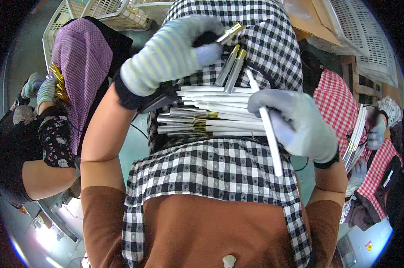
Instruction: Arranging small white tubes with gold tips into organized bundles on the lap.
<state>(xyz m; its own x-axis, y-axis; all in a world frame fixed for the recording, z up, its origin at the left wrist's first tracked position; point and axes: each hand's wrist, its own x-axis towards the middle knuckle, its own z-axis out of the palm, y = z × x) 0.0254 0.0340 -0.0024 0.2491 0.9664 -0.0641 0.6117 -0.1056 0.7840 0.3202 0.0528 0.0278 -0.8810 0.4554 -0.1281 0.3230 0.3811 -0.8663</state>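
Head view: left striped-gloved hand (179, 49) has fingers curled, pinching a gold-ended clear tube (231, 34); right grey-white-gloved hand (295, 120) wraps fingers round a slim white rod (272, 143), angled diagonally, likely for control. White rods (217, 94) and loose clear tubes with gold-coloured ends (234, 71) lie on the black-and-white checked cloth apron (215, 167) over the lap, probably for easy reach. No readable writing on rods; red-and-yellow sign (368, 246) too small.

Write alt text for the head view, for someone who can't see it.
A gloved left hand grips a gold-ended piece; the gloved right hand holds a white rod. More rods and metallic pieces lie across a checked apron.
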